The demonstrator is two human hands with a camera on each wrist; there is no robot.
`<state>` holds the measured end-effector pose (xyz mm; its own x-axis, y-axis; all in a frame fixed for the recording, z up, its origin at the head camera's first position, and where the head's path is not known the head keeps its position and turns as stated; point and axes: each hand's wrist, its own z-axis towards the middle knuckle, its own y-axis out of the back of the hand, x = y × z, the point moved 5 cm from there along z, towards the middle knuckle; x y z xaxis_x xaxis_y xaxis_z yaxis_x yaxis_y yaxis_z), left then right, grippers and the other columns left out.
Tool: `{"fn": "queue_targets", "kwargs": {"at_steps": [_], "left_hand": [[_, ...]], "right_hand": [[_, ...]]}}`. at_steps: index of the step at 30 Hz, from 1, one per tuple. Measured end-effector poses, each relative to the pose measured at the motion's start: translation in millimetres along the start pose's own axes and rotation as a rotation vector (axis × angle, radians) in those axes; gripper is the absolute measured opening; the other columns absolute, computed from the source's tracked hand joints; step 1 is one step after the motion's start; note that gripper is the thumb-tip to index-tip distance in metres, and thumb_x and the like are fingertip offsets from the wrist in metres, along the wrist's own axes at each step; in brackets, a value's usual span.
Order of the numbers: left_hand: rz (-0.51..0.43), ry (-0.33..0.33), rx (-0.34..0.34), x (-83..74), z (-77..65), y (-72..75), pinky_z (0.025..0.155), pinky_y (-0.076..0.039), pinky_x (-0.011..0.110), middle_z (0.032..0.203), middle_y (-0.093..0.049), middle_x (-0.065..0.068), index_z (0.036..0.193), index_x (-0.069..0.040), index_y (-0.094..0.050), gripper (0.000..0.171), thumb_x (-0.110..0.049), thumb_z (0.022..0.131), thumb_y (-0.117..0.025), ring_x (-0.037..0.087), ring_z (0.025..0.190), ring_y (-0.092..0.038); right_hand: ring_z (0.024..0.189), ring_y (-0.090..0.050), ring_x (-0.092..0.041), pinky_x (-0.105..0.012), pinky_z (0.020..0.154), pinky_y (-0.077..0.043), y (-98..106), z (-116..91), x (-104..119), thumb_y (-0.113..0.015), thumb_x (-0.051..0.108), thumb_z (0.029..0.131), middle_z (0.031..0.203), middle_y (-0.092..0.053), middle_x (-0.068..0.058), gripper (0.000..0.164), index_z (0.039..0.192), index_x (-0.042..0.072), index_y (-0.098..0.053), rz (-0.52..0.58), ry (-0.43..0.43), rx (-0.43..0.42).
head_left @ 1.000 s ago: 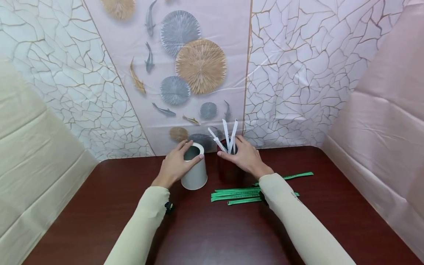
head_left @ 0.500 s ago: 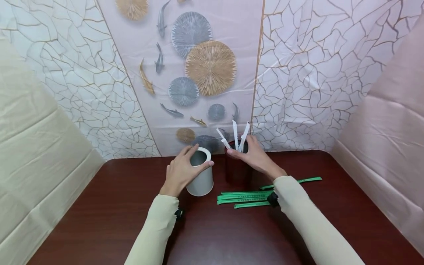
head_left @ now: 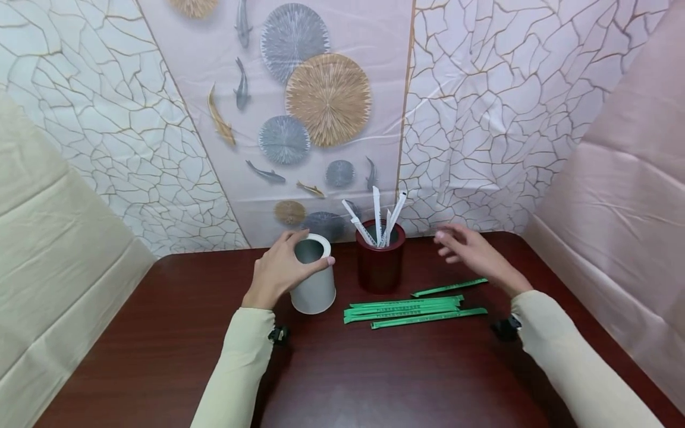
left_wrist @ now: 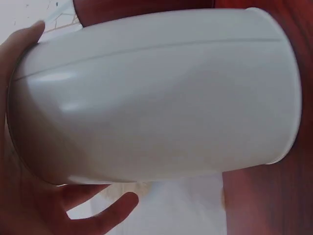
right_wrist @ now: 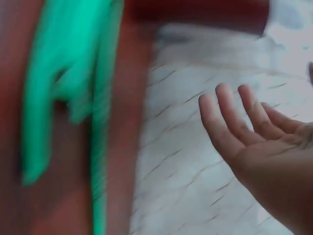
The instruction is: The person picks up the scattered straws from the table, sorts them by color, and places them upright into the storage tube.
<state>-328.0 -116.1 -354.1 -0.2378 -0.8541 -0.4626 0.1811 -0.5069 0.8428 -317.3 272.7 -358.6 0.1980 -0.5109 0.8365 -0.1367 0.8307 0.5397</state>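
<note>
A pale grey cylindrical can (head_left: pixel 313 292) with a white rim stands upright on the table. My left hand (head_left: pixel 276 273) grips it around the top, thumb on the near side of the rim; in the left wrist view the can (left_wrist: pixel 156 98) fills most of the picture. To its right stands a dark red can (head_left: pixel 380 270) with several white paper-wrapped sticks (head_left: pixel 377 217) leaning out of its top. My right hand (head_left: pixel 471 252) is in the air to the right of the red can, fingers loosely spread and holding nothing. Several slim green packets (head_left: pixel 404 308) lie in front of the red can.
One green packet (head_left: pixel 449 288) lies apart, at an angle, behind the others. Patterned cloth (head_left: pixel 342 101) hangs right behind the dark red wooden table (head_left: pixel 342 368), and plain cloth walls stand at both sides.
My right hand has let go of the red can and moved off to the right, uncovering the can and the green packets. My left hand stays on the grey can.
</note>
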Motion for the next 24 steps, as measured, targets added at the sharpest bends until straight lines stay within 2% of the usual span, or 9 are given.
{"fn": "queue_targets", "kwargs": {"at_steps": [3,6,8,11,14,18,24], "left_hand": [[0.002,-0.031,0.003,2.5,1.5,2.9,0.096,-0.048,0.062,0.151,-0.055,0.001,0.152,-0.026,-0.056,0.101,-0.090,0.074,-0.066,0.030,0.128,-0.061],[-0.035,-0.061,0.006,3.5,3.6,-1.1,0.098,-0.048,0.063,0.151,-0.056,0.001,0.152,-0.024,-0.054,0.102,-0.088,0.074,-0.067,0.029,0.130,-0.059],[-0.068,-0.068,0.004,3.4,4.4,-4.7,0.100,-0.047,0.063,0.154,-0.054,0.000,0.155,-0.026,-0.051,0.102,-0.087,0.075,-0.068,0.031,0.132,-0.059],[-0.095,-0.075,-0.010,2.9,5.7,-8.3,0.100,-0.046,0.063,0.157,-0.052,-0.001,0.156,-0.031,-0.050,0.099,-0.084,0.075,-0.070,0.034,0.133,-0.059],[-0.106,-0.086,-0.012,1.6,6.2,-9.9,0.099,-0.046,0.061,0.156,-0.053,-0.002,0.154,-0.031,-0.054,0.095,-0.083,0.077,-0.070,0.033,0.132,-0.059],[-0.112,-0.091,-0.016,2.2,6.4,-10.4,0.098,-0.047,0.060,0.154,-0.055,-0.002,0.151,-0.031,-0.058,0.091,-0.081,0.077,-0.070,0.033,0.129,-0.061],[-0.118,-0.069,-0.038,9.6,4.6,-6.3,0.098,-0.045,0.060,0.151,-0.056,-0.002,0.150,-0.031,-0.059,0.087,-0.079,0.078,-0.072,0.034,0.125,-0.062]], "right_hand": [[0.107,-0.069,-0.032,-0.043,0.088,-0.061,6.5,-5.7,-30.9,-0.051,0.033,0.113,0.134,-0.064,-0.026,0.052,0.150,-0.004,-0.051,-0.136,0.004,0.017],[0.105,-0.069,-0.031,-0.048,0.087,-0.058,15.6,-11.4,-54.9,-0.056,0.028,0.111,0.126,-0.070,-0.021,0.039,0.136,-0.001,-0.065,-0.308,0.032,0.023],[0.105,-0.069,-0.029,-0.048,0.086,-0.055,20.8,-14.6,-66.0,-0.061,0.026,0.109,0.120,-0.073,-0.015,0.031,0.127,0.002,-0.071,-0.399,0.056,0.043],[0.098,-0.066,-0.019,-0.040,0.084,-0.053,23.9,-17.0,-76.1,-0.069,0.021,0.104,0.109,-0.074,-0.003,0.020,0.116,0.007,-0.075,-0.469,0.102,0.097],[0.092,-0.061,-0.012,-0.035,0.080,-0.052,20.2,-18.9,-83.8,-0.074,0.015,0.099,0.104,-0.070,0.005,0.012,0.111,0.012,-0.075,-0.506,0.150,0.173],[0.087,-0.058,-0.009,-0.034,0.075,-0.052,12.5,-19.2,-89.5,-0.075,0.009,0.096,0.099,-0.063,0.006,0.013,0.107,0.016,-0.073,-0.578,0.195,0.247],[0.084,-0.057,-0.003,-0.032,0.072,-0.051,7.1,-14.0,-73.4,-0.073,0.009,0.098,0.099,-0.063,0.012,0.015,0.102,0.024,-0.072,-0.657,0.272,0.247]]}}
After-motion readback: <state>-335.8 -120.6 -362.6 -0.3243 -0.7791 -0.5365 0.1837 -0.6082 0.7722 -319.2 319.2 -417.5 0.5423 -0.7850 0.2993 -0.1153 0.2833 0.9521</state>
